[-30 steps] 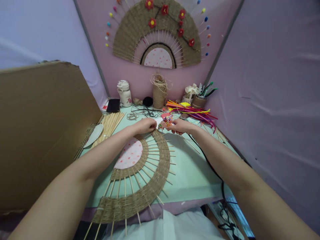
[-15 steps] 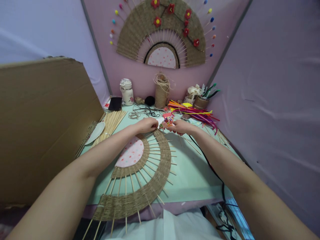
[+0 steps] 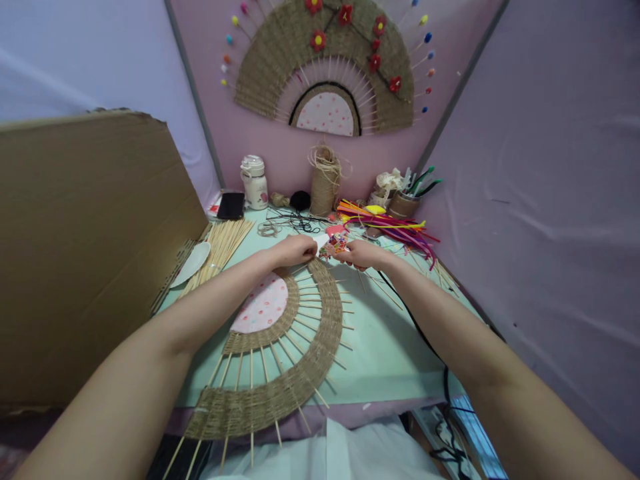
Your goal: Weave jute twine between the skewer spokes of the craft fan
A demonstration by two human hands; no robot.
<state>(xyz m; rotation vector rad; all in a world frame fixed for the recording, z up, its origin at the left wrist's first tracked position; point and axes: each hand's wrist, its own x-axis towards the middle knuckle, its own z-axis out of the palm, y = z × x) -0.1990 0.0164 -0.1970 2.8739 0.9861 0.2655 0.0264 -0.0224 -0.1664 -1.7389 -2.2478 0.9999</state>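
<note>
Evidently, 2 bands [image 3: 270,405] have been woven on the fan [image 3: 323,352], laid before the twine spool [image 3: 325,187], with outer stick tips [image 3: 348,327] left bare. The fan's end nearest that spool is pinched by the left hand [image 3: 299,251]; a patterned tool [image 3: 333,247] is gripped by the right hand [image 3: 365,255].

Craft workspace, with twine spool [image 3: 325,190], bundled sticks [image 3: 225,243], pipe cleaners [image 3: 395,229], wall-hung woven fan [image 3: 265,73]

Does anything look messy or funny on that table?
Yes: some thin black cord lies in a loose tangle beyond the left hand, and the woven fan sticks out past the table's front edge.
</note>
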